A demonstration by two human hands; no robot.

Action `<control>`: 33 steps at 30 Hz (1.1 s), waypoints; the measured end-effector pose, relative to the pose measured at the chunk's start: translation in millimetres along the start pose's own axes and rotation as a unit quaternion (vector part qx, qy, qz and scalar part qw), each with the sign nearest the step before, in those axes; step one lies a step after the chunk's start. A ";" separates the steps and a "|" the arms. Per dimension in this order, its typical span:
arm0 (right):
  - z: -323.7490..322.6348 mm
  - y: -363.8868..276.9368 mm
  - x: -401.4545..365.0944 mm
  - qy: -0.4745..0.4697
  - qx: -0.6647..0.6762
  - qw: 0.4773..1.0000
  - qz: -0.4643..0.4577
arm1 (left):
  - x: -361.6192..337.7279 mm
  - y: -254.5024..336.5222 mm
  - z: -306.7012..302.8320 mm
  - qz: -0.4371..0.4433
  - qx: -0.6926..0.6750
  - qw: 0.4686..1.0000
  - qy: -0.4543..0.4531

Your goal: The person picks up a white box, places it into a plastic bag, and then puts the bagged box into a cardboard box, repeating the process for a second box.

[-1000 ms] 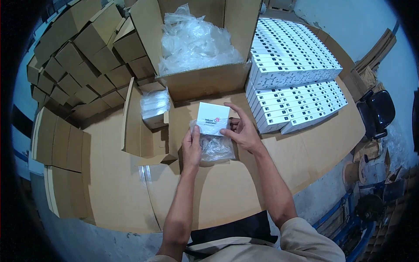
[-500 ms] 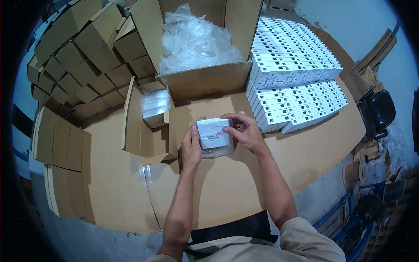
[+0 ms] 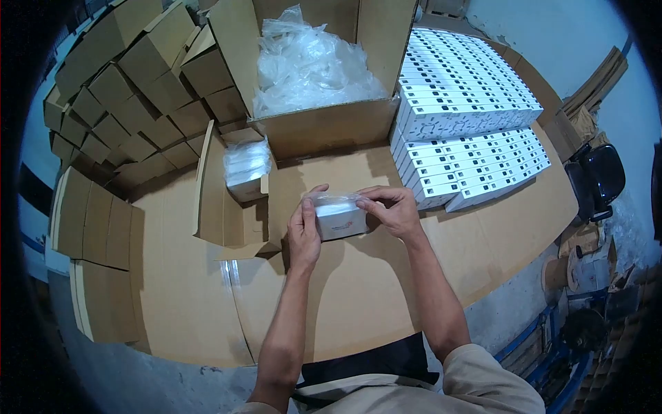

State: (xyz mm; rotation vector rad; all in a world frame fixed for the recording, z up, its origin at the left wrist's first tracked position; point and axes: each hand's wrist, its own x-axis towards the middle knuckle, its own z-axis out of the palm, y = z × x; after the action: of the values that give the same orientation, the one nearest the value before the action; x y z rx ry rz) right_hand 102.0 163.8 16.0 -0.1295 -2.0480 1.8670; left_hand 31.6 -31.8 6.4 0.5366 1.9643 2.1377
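A small white box [image 3: 343,224] with a reddish printed mark sits inside a clear plastic bag [image 3: 334,198], held between my hands above the cardboard-covered table. My left hand [image 3: 303,231] is closed around the left side of the bagged box, its thumb along the near edge. The fingertips of my right hand [image 3: 394,212] pinch the bag at its upper right corner. Just left of my hands stands an open cardboard carton [image 3: 243,237] holding several bagged white boxes [image 3: 247,165] in a row.
A large carton [image 3: 324,127] full of clear plastic bags [image 3: 310,69] stands behind my hands. Stacked white boxes [image 3: 469,117] fill the back right. Brown cartons [image 3: 124,110] are piled at the back left, and more cartons [image 3: 103,300] line the left edge. A black chair [image 3: 598,176] is at right.
The bagged box has tipped so its printed face is now foreshortened and the bag's edge lies on top. My right hand has shifted slightly to the bag's upper corner.
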 end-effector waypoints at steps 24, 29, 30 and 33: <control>9.8 3.7 3.5 -0.038 0.105 0.992 0.065 | 16.7 -9.0 0.9 0.063 -0.079 0.994 -0.046; 3.1 -3.6 0.8 -0.043 0.054 0.992 0.104 | 15.1 -14.9 -10.1 -0.009 -0.065 0.997 -0.039; 3.4 -0.8 0.8 -0.036 0.062 0.994 0.081 | 15.0 -14.1 -10.2 -0.013 -0.069 0.997 -0.038; 5.3 8.9 3.7 -0.020 0.078 0.996 0.036 | 15.5 -12.0 -13.9 0.020 -0.060 0.997 -0.051</control>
State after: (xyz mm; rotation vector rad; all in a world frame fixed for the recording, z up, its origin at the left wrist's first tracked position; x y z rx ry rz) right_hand 95.3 161.1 7.7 -0.1266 -1.9375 2.0821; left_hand 10.8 -37.6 -4.2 0.6531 1.7727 2.1893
